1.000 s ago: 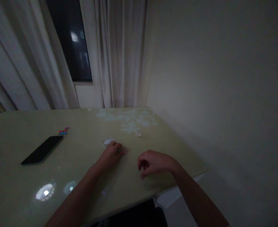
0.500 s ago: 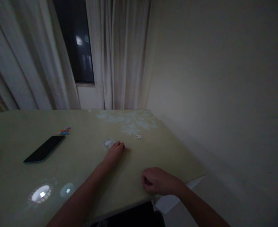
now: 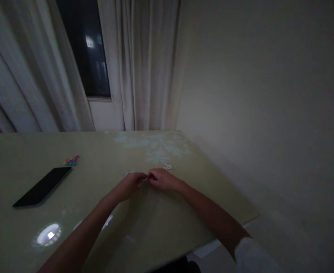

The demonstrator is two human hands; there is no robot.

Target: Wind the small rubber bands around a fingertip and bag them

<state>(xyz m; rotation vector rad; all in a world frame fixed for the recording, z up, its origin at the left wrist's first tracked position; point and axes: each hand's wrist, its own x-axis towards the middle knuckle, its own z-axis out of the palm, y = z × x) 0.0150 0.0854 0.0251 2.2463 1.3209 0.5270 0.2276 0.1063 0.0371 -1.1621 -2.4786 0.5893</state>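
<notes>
My left hand (image 3: 128, 186) and my right hand (image 3: 161, 179) meet over the pale, glossy table (image 3: 167, 231), fingertips touching or nearly so. Both are closed in a pinch. Whatever lies between the fingertips is too small and dark to name. Just beyond my right hand is a small cluster of white pieces (image 3: 168, 167). A clear packet (image 3: 128, 172) shows only partly behind my left hand.
A dark flat tablet-like slab (image 3: 43, 187) lies on the left of the table, with a small heap of bright coloured pieces (image 3: 71, 160) behind it. Curtains (image 3: 144, 68) hang at the back, and a wall (image 3: 255, 106) borders the right side.
My right hand has moved forward and left from the near edge to meet my left hand. My left hand has lifted slightly off the small ring-like piece beside the packet, which is now hidden.
</notes>
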